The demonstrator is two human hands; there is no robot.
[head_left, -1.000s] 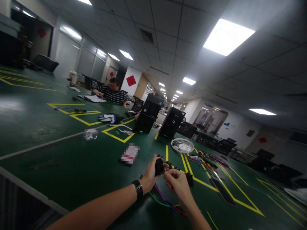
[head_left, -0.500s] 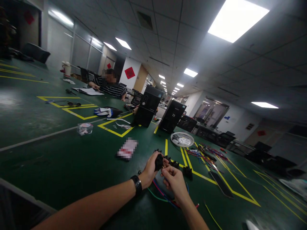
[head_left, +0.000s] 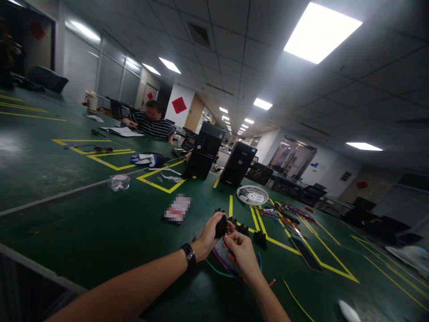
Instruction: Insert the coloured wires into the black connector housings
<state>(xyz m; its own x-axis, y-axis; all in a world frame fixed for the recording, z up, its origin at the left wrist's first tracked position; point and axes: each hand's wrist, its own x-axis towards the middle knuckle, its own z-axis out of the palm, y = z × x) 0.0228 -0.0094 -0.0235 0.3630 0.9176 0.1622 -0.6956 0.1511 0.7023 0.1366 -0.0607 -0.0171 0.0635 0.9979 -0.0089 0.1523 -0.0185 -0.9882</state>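
Observation:
My left hand [head_left: 208, 236], with a dark band on its wrist, is closed around a small black part [head_left: 221, 226] whose exact kind I cannot make out. Close against it, my right hand [head_left: 241, 252] has thumb and forefinger pinched together; whatever lies between the fingertips is too small to name. Beneath the hands run loose coloured wires [head_left: 221, 270] in green, red and blue. Several similar black parts stand just beyond the hands, the nearest black piece [head_left: 260, 239] to the right of my right hand.
On the green table [head_left: 134, 232] lie a blurred pink-white item [head_left: 178, 209], a clear box [head_left: 119, 182], a white basket [head_left: 252, 195], wire bundles [head_left: 284, 217] and a dark flat strip [head_left: 305, 254]. Two black computer towers [head_left: 205, 152] stand behind. A person [head_left: 152, 123] sits across.
The view has shifted slightly. Both hands keep nearly the same pose at the black part, with the right fingers still pinched beside it.

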